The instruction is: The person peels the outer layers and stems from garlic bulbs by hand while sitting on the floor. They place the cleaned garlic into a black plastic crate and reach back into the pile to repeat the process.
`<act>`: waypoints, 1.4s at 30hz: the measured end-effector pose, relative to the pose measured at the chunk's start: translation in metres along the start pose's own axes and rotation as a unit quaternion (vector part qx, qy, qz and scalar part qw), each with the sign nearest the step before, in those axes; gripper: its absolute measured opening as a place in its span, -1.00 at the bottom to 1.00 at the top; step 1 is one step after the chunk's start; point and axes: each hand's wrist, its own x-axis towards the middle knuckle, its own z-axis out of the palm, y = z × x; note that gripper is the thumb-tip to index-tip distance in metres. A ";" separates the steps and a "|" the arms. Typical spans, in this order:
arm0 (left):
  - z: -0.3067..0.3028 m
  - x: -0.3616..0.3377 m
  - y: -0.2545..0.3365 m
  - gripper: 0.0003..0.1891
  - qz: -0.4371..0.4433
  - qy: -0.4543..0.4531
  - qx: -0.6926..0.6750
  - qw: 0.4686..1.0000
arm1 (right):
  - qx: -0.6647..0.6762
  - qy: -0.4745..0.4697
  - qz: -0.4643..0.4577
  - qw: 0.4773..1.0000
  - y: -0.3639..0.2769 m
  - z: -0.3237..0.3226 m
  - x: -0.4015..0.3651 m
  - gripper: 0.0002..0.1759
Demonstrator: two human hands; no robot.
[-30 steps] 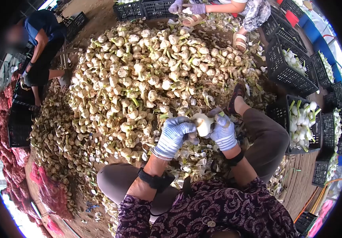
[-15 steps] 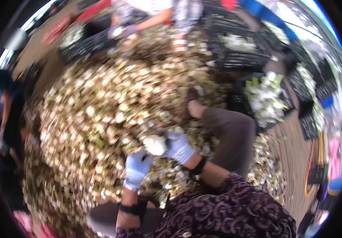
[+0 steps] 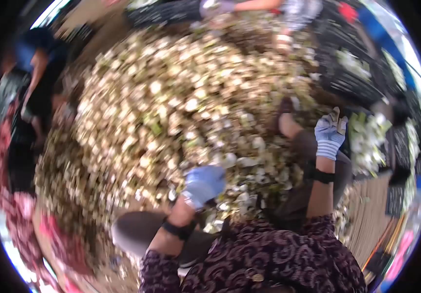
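Observation:
My left hand (image 3: 204,186), in a pale blue-white glove, is over the near edge of a big heap of whitish bulbs with green bits (image 3: 171,102). Motion blur hides its fingers and anything under them. My right hand (image 3: 330,128), gloved with a striped cuff, is raised beside a dark crate holding white and green vegetables (image 3: 369,141). Its soiled fingertips point up and stand slightly apart, and nothing shows between them.
A person's gloved hand (image 3: 218,7) is at the heap's far side. Another person (image 3: 40,63) is at the left. Dark crates (image 3: 349,73) stand at the upper right. Red net sacks (image 3: 69,249) lie lower left. My bent legs flank the near heap.
My right hand has moved right, away from my left hand, to the crate. The white bulb between my hands no longer shows there. My left hand has shifted right, and the view has turned.

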 end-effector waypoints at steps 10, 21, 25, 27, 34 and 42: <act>0.017 -0.028 -0.009 -0.85 -0.047 -0.131 0.010 0.990 | -0.680 -0.122 0.411 0.595 0.329 -0.050 -0.093 -0.84; -0.008 -0.065 -0.045 -0.88 -0.093 0.014 0.032 0.995 | -0.804 -0.056 0.332 0.491 0.459 -0.075 -0.149 -0.22; -0.011 -0.066 -0.048 -0.87 -0.081 0.048 0.026 0.995 | -0.803 -0.182 0.407 0.396 0.425 -0.098 -0.157 -0.29; -0.010 -0.067 -0.048 -0.86 -0.084 0.050 0.027 0.995 | -0.798 -0.306 0.462 0.240 0.404 -0.090 -0.170 -0.30; 0.003 -0.070 -0.048 -0.83 -0.069 0.032 0.062 0.995 | -0.747 -0.493 0.406 0.185 0.382 -0.114 -0.211 -0.57; -0.025 -0.077 -0.079 -0.54 -0.227 0.227 -0.038 0.946 | -0.456 -0.067 0.537 0.707 0.314 -0.046 -0.138 -0.72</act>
